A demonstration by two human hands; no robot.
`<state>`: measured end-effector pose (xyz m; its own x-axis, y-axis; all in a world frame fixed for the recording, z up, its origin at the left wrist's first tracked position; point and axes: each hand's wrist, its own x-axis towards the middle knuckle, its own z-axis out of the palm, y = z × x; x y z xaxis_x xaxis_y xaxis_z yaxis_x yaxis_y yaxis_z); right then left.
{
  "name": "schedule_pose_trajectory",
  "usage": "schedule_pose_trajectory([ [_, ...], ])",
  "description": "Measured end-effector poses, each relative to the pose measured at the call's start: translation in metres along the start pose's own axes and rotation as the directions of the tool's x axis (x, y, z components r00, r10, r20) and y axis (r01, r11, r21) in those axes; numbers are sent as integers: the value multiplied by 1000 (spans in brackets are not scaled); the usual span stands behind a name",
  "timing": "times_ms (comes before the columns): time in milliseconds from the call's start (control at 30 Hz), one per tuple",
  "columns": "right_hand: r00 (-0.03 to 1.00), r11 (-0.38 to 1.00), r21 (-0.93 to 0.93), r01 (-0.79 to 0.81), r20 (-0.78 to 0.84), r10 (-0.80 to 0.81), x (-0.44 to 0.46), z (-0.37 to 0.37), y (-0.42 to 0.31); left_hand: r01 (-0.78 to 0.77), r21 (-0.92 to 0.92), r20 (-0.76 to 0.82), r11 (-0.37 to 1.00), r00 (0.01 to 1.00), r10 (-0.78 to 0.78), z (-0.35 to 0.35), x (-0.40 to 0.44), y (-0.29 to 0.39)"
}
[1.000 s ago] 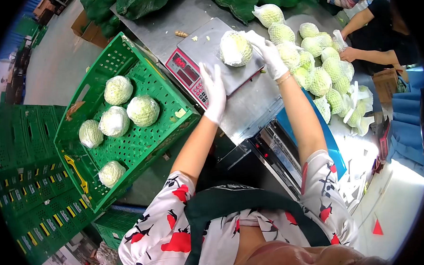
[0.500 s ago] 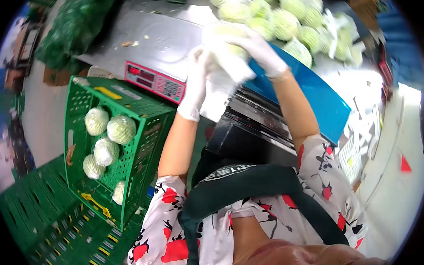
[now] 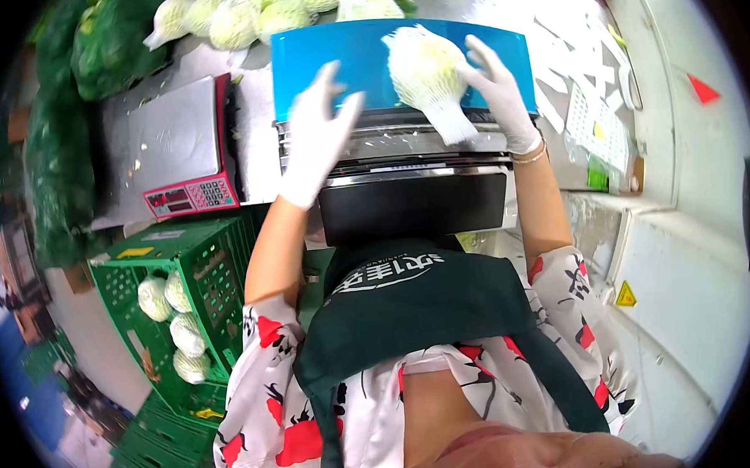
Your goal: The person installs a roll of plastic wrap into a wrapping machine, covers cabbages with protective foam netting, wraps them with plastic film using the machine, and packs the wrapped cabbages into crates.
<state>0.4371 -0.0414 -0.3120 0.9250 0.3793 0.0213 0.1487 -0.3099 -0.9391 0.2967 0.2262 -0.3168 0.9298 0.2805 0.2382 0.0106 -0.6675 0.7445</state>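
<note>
A pale green round vegetable in white netting [image 3: 425, 69] lies on the blue panel [image 3: 359, 67] of a machine, its net tail hanging over the machine's metal front edge [image 3: 388, 141]. My right hand [image 3: 501, 95], white-gloved, is at the vegetable's right side, fingers apart, the fingertips close to or touching the net. To the left, my left hand [image 3: 316, 132], gloved too, hovers over the panel's left part with fingers spread and nothing in it. Beyond the left hand is a scale [image 3: 178, 142] with a bare metal plate and a red keypad edge.
Several netted vegetables [image 3: 282, 19] lie behind the blue panel. A green crate [image 3: 205, 275] at the lower left holds several more. Green net sacks [image 3: 120, 44] are at the upper left. White strips [image 3: 564, 50] and a white basket [image 3: 596, 128] are on the right.
The view has turned right. The netted vegetable, lifted off the scale and held in both hands half a second ago, now lies on the blue panel. My left hand has let go and moved left.
</note>
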Motion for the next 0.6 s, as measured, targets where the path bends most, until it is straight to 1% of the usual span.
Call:
schedule_pose_trajectory([
  [33, 987, 978, -197, 61, -134, -88, -14, -13, 3, 52, 138, -24, 989, 999, -49, -25, -14, 8],
  [67, 949, 915, -394, 93, -242, -201, -30, -24, 3, 10, 335, -70, 942, 997, 14, -32, -31, -14],
  [100, 873, 769, -618, 162, -273, -404, -48, -37, 14, 14, 460, -114, 888, 993, 44, -37, -51, -32],
  [133, 880, 621, -780, -78, -346, -325, -71, -44, 23, 78, 525, -97, 848, 995, -32, -40, -71, -39],
  [200, 900, 335, -892, -305, -384, -204, -109, -33, 38, 76, 628, -75, 775, 996, -38, -34, -93, -36],
  [267, 915, 299, -904, -304, -365, -172, -123, -8, 48, 72, 669, -82, 740, 996, -23, -18, -94, -25],
  [300, 929, 329, -901, -282, -342, -140, -119, 0, 47, 39, 583, -108, 811, 994, 30, -11, -92, -24],
  [333, 908, 433, -853, -290, -388, -156, -114, 9, 63, 108, 530, -83, 841, 994, -75, 1, -90, -28],
  [400, 894, 453, -837, -306, -416, -164, -107, 16, 77, 200, 405, -100, 892, 980, -174, 16, -86, -35],
  [433, 911, 598, -752, -277, -403, -85, -108, 11, 77, 236, 232, -117, 944, 970, -213, 17, -87, -37],
  [467, 927, 724, -642, -253, -375, -8, -111, 2, 76, 271, 1, -73, 963, 960, -270, 17, -87, -41],
  [500, 927, 801, -575, -165, -369, -74, -112, -4, 83, 305, -229, -16, 924, 948, -317, 14, -85, -36],
  [533, 969, 895, -424, -138, -246, 33, -114, -17, 64, 329, -449, 47, 831, 937, -346, 11, -81, -31],
  [567, 972, 979, -119, -167, -183, 144, -117, -27, 42, 395, -633, 194, 666, 914, -357, 3, -80, -25],
  [600, 969, 958, 195, -212, -85, 232, -122, -37, 16, 489, -574, 371, 657, 871, -324, -25, -74, 7],
])
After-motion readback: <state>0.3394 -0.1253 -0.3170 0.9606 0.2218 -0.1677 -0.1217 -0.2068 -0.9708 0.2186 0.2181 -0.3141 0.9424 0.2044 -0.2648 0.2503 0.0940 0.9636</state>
